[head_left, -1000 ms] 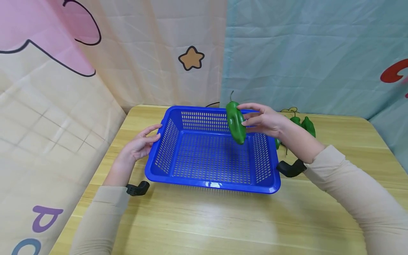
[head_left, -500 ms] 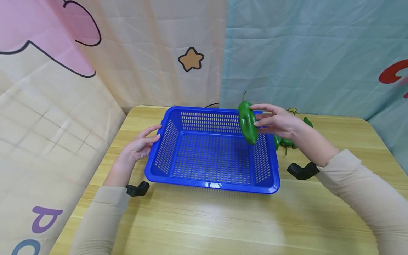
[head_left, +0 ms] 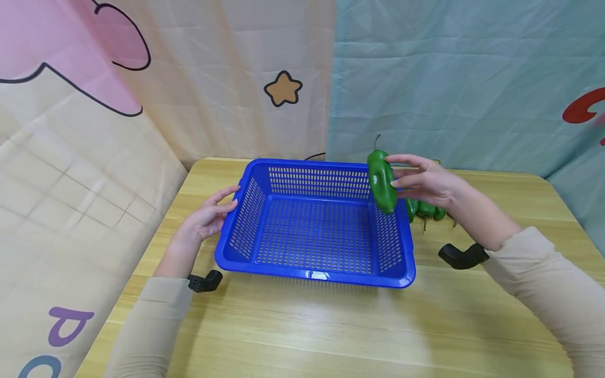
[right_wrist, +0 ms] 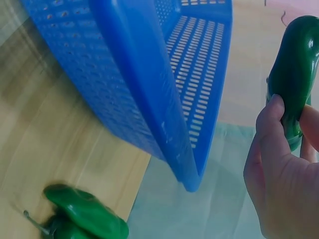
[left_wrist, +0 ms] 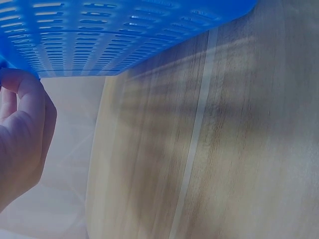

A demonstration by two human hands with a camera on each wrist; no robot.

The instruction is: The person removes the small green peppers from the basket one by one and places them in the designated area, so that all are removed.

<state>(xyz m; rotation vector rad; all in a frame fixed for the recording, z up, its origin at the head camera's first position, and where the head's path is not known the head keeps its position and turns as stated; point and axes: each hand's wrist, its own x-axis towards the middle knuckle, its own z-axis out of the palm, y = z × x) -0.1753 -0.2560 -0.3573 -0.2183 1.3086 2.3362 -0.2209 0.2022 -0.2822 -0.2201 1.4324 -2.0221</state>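
Note:
A blue plastic basket (head_left: 312,274) with slotted walls stands on the wooden table, its inside bare. My left hand (head_left: 210,218) grips its left rim, fingers and thumb at the edge; the left wrist view shows the curled fingers (left_wrist: 27,87) right at the basket's corner. Over the basket's right end, my right hand (head_left: 423,181) holds a green pepper (head_left: 382,181) by its side, stem pointing up. In the right wrist view the fingers and thumb pinch this pepper (right_wrist: 294,69), well above the rim. Part of the pepper's far side is hidden by the fingers.
Several more green peppers (head_left: 427,209) lie on the table (head_left: 302,331) just right of the basket, partly hidden behind the right hand and wrist. Printed curtains (head_left: 425,79) hang behind and to the left of the table. A black camera mount (head_left: 462,256) sticks out from the right wrist.
My right hand has moved right with the green pepper, from over the basket's inside to above its right wall. The left hand and the basket have stayed in place.

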